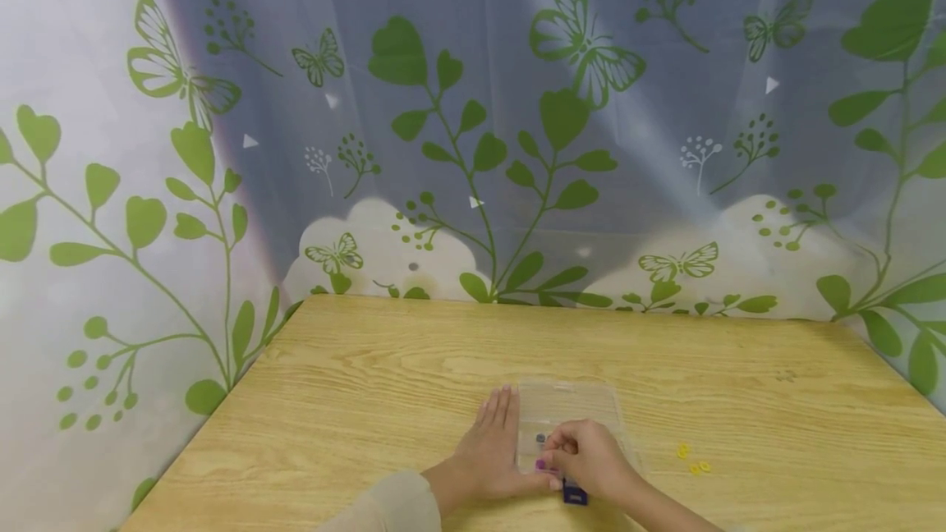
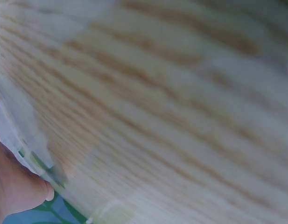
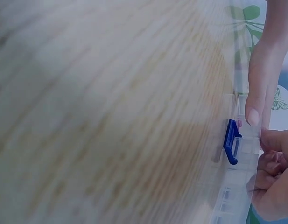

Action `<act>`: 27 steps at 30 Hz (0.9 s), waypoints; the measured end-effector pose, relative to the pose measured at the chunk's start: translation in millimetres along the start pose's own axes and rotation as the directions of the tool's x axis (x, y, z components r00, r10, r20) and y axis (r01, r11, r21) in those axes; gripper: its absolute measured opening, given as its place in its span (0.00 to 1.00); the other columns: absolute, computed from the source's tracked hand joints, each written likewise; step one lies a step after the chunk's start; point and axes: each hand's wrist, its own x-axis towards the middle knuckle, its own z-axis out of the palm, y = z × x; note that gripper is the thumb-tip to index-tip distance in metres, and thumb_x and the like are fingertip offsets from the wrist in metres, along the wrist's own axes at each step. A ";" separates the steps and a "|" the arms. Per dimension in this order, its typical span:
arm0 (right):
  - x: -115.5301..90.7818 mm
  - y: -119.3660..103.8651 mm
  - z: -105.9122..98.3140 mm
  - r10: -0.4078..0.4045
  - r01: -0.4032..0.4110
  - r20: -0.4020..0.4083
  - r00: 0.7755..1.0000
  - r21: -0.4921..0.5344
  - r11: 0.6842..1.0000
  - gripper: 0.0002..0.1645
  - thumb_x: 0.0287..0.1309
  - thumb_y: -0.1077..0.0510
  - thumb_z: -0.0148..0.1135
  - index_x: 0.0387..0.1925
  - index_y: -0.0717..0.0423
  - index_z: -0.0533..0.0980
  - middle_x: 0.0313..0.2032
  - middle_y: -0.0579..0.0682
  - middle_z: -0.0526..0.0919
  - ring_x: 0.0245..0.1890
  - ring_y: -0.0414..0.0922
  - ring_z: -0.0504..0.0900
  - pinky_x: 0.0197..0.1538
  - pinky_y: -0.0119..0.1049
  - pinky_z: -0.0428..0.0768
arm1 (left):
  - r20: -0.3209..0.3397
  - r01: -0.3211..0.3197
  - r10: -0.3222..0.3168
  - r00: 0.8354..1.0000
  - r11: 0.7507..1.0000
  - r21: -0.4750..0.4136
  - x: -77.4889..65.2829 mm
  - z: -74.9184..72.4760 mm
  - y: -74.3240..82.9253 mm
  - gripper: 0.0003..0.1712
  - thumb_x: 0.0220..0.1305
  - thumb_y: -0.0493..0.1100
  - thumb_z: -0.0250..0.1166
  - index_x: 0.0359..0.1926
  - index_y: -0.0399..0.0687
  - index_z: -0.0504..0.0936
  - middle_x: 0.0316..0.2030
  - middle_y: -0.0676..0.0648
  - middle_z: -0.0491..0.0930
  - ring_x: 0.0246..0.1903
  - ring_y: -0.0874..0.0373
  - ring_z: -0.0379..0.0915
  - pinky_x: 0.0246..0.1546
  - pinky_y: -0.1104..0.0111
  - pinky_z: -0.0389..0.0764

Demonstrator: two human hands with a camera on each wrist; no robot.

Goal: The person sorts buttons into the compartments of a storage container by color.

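A clear plastic compartment box (image 1: 572, 401) stands near the table's front with its lid raised, a dark blue latch (image 1: 575, 493) on the front side. Along the box's left side my left hand (image 1: 488, 454) lies with straight fingers, its thumb reaching across the front edge. Over the front compartments, my right hand (image 1: 594, 454) has its fingers bent and pinches a small purple piece (image 1: 540, 464) between thumb and fingertips. Just behind those fingertips, a small dark grey piece (image 1: 541, 438) sits in the box. The right wrist view shows the blue latch (image 3: 231, 142) beside the left thumb (image 3: 253, 109).
Several small yellow rings (image 1: 694, 469) lie on the wooden table (image 1: 369, 384) to the right of the box. A curtain (image 1: 473, 105) with green leaves and butterflies hangs along the table's back and left edges.
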 end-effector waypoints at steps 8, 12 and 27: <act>-1.4 4.1 -5.1 -0.014 0.012 0.019 1.000 0.062 0.998 0.05 0.52 0.64 0.63 0.24 0.62 0.79 0.13 0.40 0.68 0.13 0.28 0.60 0.16 0.20 0.59 | 0.000 0.000 0.000 1.000 1.000 0.016 -1.0 0.1 0.4 0.68 0.48 0.80 0.50 0.71 0.34 0.38 0.72 0.34 0.38 0.72 0.44 0.35 0.72 0.57 0.47; -4.3 6.8 -10.7 -0.012 0.012 0.005 1.000 0.076 0.997 0.05 0.53 0.62 0.63 0.26 0.62 0.79 0.15 0.42 0.70 0.15 0.29 0.62 0.17 0.23 0.63 | -0.021 -0.001 0.003 1.000 0.999 0.053 -0.9 1.1 0.1 0.68 0.48 0.80 0.50 0.71 0.33 0.41 0.72 0.34 0.40 0.72 0.44 0.37 0.72 0.58 0.47; -27.3 22.3 -43.3 0.101 -0.099 -0.135 0.986 0.017 0.995 0.04 0.53 0.62 0.64 0.27 0.60 0.79 0.20 0.43 0.73 0.19 0.30 0.63 0.21 0.24 0.66 | -0.037 0.002 -0.001 0.999 0.999 0.050 -0.4 4.4 -1.3 0.67 0.47 0.80 0.50 0.71 0.34 0.43 0.72 0.34 0.41 0.72 0.43 0.37 0.72 0.58 0.48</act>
